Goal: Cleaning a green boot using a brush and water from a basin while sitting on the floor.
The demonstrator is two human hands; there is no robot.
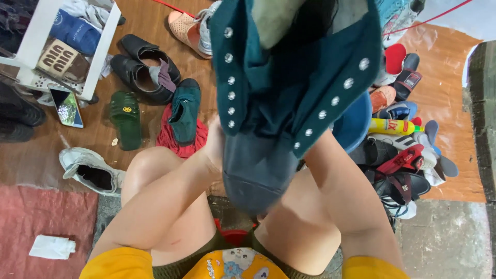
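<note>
My left hand [214,147] presses against the side of a dark teal boot [289,77], palm on the smooth rubbery toe cap, fingers wrapped behind it where I cannot see them. My right hand is hidden behind the boot; only the forearm runs up to it, so I cannot tell how that hand is set. I hold the boot up close to my face, toe down over my knees. Its upper is a soft, napped fabric like suede, folded open in two flaps, each edged with a row of round silver metal eyelets. The toe is darker, rounded and matte.

Past my left knee lies a matching teal shoe [185,111] on a crumpled red cloth [168,137]. Beside it is a green moulded plastic slide sandal [125,120], ribbed across the strap. Above these sit a pair of black leather shoes [142,67], glossy and creased. A scuffed white ankle boot [90,173] lies on its side near the red mat. A phone [66,106] with a bright screen rests flat on the brown floor, beside a white shelf [101,57] stuffed with folded fabrics.

To my right a blue plastic basin [356,124] peeks out, and just beyond it a yellow squeeze bottle [390,126] lies across a heap of mixed sandals and trainers [408,170]. A crumpled white paper [51,247] lies on the mat.
</note>
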